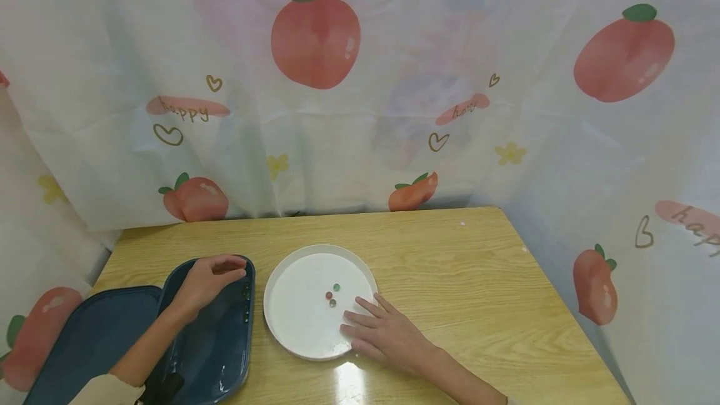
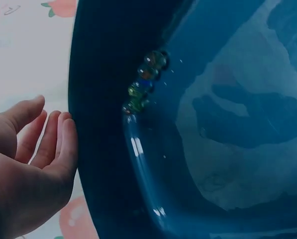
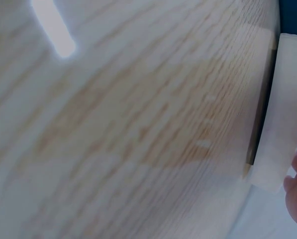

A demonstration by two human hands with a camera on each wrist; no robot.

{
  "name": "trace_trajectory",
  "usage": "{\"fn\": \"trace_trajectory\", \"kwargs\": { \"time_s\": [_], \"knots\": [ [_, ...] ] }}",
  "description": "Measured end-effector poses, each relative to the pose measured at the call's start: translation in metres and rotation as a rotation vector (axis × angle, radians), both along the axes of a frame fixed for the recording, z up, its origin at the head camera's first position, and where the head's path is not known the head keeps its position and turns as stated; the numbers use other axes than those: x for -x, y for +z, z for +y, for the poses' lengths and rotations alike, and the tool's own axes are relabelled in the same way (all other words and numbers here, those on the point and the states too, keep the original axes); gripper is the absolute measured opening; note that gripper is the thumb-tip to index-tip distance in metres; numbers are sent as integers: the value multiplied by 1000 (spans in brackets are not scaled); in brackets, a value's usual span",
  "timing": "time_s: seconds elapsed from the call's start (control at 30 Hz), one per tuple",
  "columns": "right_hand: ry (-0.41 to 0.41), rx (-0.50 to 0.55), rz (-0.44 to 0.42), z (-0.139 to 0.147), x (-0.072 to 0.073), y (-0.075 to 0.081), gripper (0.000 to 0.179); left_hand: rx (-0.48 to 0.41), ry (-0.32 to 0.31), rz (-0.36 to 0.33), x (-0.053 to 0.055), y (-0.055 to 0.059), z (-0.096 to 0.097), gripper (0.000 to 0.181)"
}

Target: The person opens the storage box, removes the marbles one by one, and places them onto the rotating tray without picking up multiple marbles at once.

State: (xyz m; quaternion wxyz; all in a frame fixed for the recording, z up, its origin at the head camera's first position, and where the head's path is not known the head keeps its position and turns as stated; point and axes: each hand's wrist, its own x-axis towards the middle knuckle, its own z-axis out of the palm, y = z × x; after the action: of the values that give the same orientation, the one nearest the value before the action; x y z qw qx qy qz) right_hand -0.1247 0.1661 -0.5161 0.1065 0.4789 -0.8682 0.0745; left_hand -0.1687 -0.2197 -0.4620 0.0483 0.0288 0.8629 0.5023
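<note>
My left hand [image 1: 204, 285] hovers over the dark blue tray [image 1: 210, 349], fingers loosely bent with nothing between them. In the left wrist view, that hand [image 2: 36, 162] appears beside the tray's rim. Several glass marbles [image 2: 148, 72] lie in a row inside the tray along its wall. To the right is a round white plate [image 1: 298, 324] holding a green marble [image 1: 336, 287], a red marble [image 1: 329, 295] and a greyish marble [image 1: 333, 303]. With fingers spread, my right hand [image 1: 390, 333] reaches over the plate's right rim; only part of it shows in the right wrist view.
A second dark blue tray [image 1: 104, 336] sits at the left, partly overlapped by the first. All stand on a wood-grain table [image 1: 450, 280]. A fruit-patterned curtain [image 1: 360, 111] hangs behind the table and along its sides.
</note>
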Motion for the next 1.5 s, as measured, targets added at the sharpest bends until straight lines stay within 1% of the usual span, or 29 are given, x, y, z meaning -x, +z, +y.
{"fn": "trace_trajectory", "kwargs": {
  "time_s": [0.1,0.2,0.3,0.43,0.57,0.67,0.8,0.93,1.0,1.13,1.33,1.5],
  "knots": [
    [-5,0,-11,0,0,0,35,-7,-17,-7,2,-5,-4,34],
    [-7,-1,-2,0,0,-1,35,-17,-37,-22,5,-10,-6,35],
    [-6,-5,13,0,0,-1,35,-14,-44,-46,8,-14,-8,35],
    [-5,-3,22,0,-1,-1,35,0,-45,-59,11,-17,-10,35],
    [-9,3,18,0,-1,-2,35,5,-55,-57,14,-21,-11,34],
    [-12,7,9,0,-1,-2,35,35,-66,-39,16,-25,-11,31],
    [-6,11,17,0,0,-3,35,80,-89,-6,20,-32,-11,27],
    [5,14,34,1,0,-2,35,94,-89,-2,21,-38,-11,26],
    [8,16,39,0,0,-2,35,102,-77,-7,21,-40,-11,25],
    [8,20,36,0,1,-3,35,129,-73,-2,21,-43,-9,23],
    [3,22,23,0,0,-1,35,164,-65,10,21,-44,-5,20],
    [3,24,17,0,0,-1,34,187,-59,-8,21,-44,-2,18]
  ]
}}
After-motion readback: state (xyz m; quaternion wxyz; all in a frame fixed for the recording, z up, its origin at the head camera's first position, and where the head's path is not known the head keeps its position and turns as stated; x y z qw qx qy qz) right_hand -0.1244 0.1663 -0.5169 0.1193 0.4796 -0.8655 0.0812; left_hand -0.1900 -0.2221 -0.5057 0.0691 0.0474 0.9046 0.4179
